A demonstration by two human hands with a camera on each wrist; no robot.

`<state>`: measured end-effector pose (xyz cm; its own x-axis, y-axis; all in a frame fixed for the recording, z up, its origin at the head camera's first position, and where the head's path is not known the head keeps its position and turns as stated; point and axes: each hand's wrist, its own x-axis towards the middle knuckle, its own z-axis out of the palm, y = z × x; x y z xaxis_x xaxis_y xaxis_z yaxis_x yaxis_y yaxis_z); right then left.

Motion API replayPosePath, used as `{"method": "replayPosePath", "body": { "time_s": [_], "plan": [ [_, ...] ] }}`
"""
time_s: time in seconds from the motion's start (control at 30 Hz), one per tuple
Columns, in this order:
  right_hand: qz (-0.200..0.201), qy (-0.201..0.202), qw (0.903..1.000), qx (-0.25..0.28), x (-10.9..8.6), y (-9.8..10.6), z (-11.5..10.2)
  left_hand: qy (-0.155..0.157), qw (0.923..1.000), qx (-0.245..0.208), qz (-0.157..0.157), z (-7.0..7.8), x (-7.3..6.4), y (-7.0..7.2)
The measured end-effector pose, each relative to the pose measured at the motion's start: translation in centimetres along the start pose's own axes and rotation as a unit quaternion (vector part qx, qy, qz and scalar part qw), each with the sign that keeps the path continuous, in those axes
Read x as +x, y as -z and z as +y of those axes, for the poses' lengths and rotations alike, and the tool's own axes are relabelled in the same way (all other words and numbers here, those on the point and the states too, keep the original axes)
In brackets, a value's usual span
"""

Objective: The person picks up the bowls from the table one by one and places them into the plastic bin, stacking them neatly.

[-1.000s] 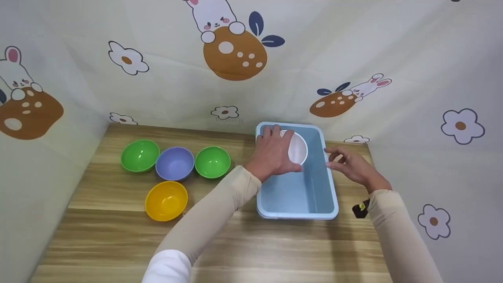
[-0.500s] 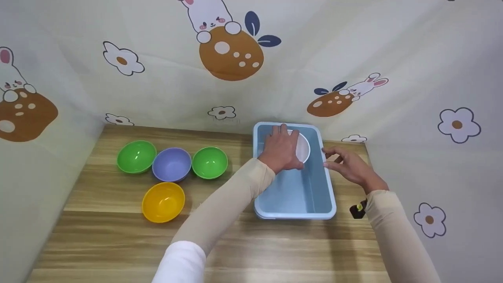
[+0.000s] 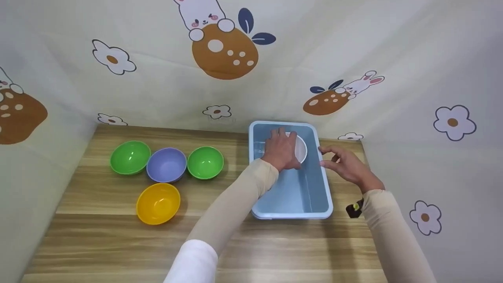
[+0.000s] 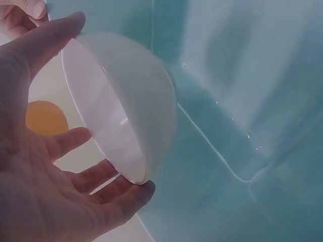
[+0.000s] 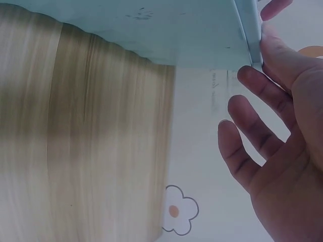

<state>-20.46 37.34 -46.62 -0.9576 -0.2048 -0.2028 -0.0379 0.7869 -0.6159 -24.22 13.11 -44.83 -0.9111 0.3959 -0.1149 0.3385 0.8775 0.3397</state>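
1. Our left hand (image 3: 281, 151) holds the white bowl (image 4: 144, 80) inside the bin (image 3: 290, 215), in its far half.
2. That grip spans the bowl's mouth: thumb on the rim opposite the spread fingertips, palm facing the opening.
3. We cannot tell whether the white bowl touches the bin's floor.
4. Our right hand (image 3: 347, 165) is at the bin's right side, loosely bent; thumb and index finger, slightly apart, touch the bin's edge, and the other 3 fingers hold nothing.
5. Left of the bin we see a row: 2 green bowls (image 3: 130, 158) (image 3: 205, 162) with a purple bowl (image 3: 166, 165) between them.
6. The yellow bowl (image 3: 158, 204), also left of the bin, sits nearer us.
7. A dark item (image 3: 353, 210) lies right of the bin, beside our right sleeve (image 3: 395, 232).
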Motion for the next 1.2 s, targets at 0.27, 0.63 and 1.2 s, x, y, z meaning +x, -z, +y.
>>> {"method": "replayPosePath", "body": {
  "time_s": [0.27,0.63,1.2],
  "plan": [
    [-0.005,-0.003,0.9999,0.012,0.0,-0.2,0.2,0.009,0.9998,-0.006,-0.018,0.1,0.9,-0.9],
    [-0.004,0.015,0.9996,0.022,0.1,-0.2,0.9,0.024,0.9985,-0.027,-0.041,0.5,1.9,-2.6],
    [-0.019,0.006,0.9994,0.027,0.2,0.1,0.8,0.021,0.9987,-0.010,-0.046,-0.1,3.0,-5.2]
  ]
}}
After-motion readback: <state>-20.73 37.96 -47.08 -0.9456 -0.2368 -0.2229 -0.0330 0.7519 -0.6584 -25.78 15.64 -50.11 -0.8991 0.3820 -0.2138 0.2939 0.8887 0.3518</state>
